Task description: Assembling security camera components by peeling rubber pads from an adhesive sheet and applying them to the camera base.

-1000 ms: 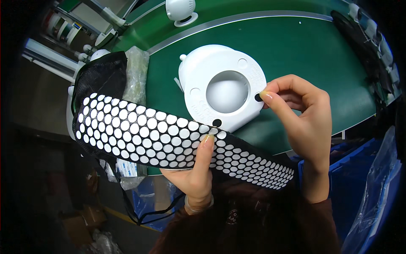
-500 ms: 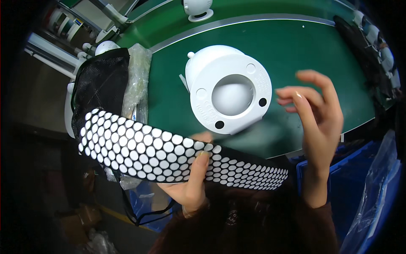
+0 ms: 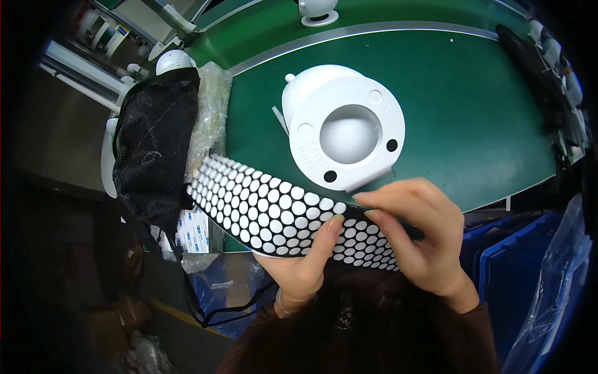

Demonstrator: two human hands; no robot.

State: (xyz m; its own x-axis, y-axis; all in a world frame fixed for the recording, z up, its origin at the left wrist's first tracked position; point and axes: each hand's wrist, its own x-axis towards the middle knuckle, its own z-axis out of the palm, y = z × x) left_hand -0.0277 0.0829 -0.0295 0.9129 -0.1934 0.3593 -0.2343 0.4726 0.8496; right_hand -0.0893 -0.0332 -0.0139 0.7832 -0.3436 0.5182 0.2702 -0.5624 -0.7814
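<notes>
My left hand (image 3: pixel 305 265) grips a long, curved sheet of round stick-on pads (image 3: pixel 265 206), its thumb on the front face. White discs cover the sheet in rows on black. At the sheet's upper edge, just right of that thumb, my right hand (image 3: pixel 420 230) pinches with thumb and forefinger; whether a single pad is between them is hidden. Beyond my hands a white, round-bodied device (image 3: pixel 305 146) lies tipped over, its ring-shaped base facing me. Two black round pads (image 3: pixel 392 145) sit on the base's lower part, and two bare round recesses (image 3: pixel 375 97) show higher up.
The device rests on a green work table (image 3: pixel 473 124). A black mesh bag (image 3: pixel 156 143) and bubble wrap (image 3: pixel 213 106) lie along its left edge. Another white device (image 3: pixel 317 9) stands at the back. Blue crates (image 3: pixel 517 255) with clear plastic are at the lower right.
My right hand has come down and left from above the table to the sheet's edge, its fingers closing there. My left hand and the sheet have shifted right and slightly up.
</notes>
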